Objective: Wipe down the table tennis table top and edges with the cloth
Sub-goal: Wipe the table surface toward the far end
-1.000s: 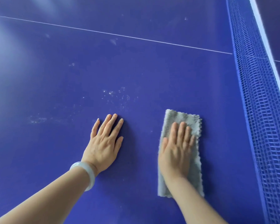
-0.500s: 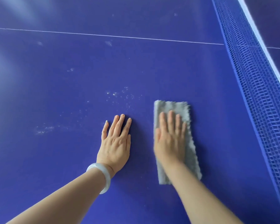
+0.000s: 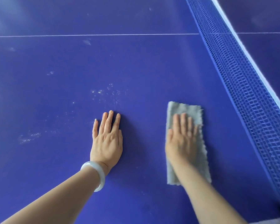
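Cloth (image 3: 185, 109) flat on the table top (image 3: 136, 65), near the net (image 3: 249, 97), my right hand (image 3: 182, 139) pressing it with straight fingers. My left hand (image 3: 107, 143) lies flat on bare surface, farther from the net, apart from the right. White specks (image 3: 107, 94) sit out there too.

The left hand (image 3: 107, 139) rests on the table tennis table top (image 3: 55, 167), with a bracelet (image 3: 99, 173) on its wrist. To its right and apart from it, the right hand (image 3: 181, 139) presses on the cloth (image 3: 192, 110), which reaches past the fingertips and back under the forearm. Specks (image 3: 107, 92) lie ahead of the left hand and a smudge (image 3: 29, 137) to its left. The net (image 3: 249, 102) stands to the right of the right hand. The centre line (image 3: 94, 35) crosses the table well beyond both hands.
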Demonstrator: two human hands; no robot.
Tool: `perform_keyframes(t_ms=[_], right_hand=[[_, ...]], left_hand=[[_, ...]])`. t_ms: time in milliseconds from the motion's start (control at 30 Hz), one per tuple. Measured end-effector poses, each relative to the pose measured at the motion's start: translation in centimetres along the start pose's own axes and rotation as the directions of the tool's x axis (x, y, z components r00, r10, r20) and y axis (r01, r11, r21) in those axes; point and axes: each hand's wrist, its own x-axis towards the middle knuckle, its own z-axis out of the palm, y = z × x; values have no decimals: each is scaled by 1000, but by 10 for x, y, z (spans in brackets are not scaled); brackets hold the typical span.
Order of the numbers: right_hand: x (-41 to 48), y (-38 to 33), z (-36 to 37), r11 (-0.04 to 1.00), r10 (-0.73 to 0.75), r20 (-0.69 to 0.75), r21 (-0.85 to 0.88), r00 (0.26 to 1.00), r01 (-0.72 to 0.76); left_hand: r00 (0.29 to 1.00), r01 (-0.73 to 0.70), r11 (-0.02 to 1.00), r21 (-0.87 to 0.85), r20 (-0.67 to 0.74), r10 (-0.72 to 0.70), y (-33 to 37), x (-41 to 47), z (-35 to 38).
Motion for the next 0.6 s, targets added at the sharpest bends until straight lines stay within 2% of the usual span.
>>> perform_keyframes(t_ms=[33, 100, 167, 233, 300, 367, 400, 467, 533, 600], right_hand=[[-23, -19, 7, 989, -151, 17, 1, 988, 151], [-50, -30, 11, 912, -410, 66, 62, 910, 406], [-40, -2, 5, 857, -514, 98, 95, 852, 506], [-18, 54, -3, 920, -391, 87, 15, 916, 391], [6, 115, -18, 991, -118, 74, -56, 990, 122], [21, 151, -29, 992, 122, 74, -53, 990, -118], [23, 157, -33, 983, 184, 78, -38, 980, -182], [24, 144, -33, 973, 231, 85, -33, 969, -229], [-24, 160, -40, 955, 287, 67, -94, 956, -280], [-33, 157, -29, 969, 242, 95, -64, 966, -237]], left_hand=[[1000, -3, 1000, -4, 1, 3, 1, 0, -1], [1000, -9, 1000, -13, -4, 9, 1, 0, -2], [1000, -12, 1000, -15, -10, 12, 2, 0, -3], [999, -24, 999, -45, -27, 22, 0, -1, -2], [997, -38, 995, -95, -68, 32, -3, 1, -2], [994, -40, 979, -198, -105, 20, -5, 6, -9], [993, -37, 965, -260, -116, 7, -5, 8, -15], [992, -52, 934, -354, -128, 7, -10, 13, -26], [969, -237, 913, -331, -152, 196, 15, -24, -21], [956, -286, 920, -269, -147, 255, 19, -38, -18]])
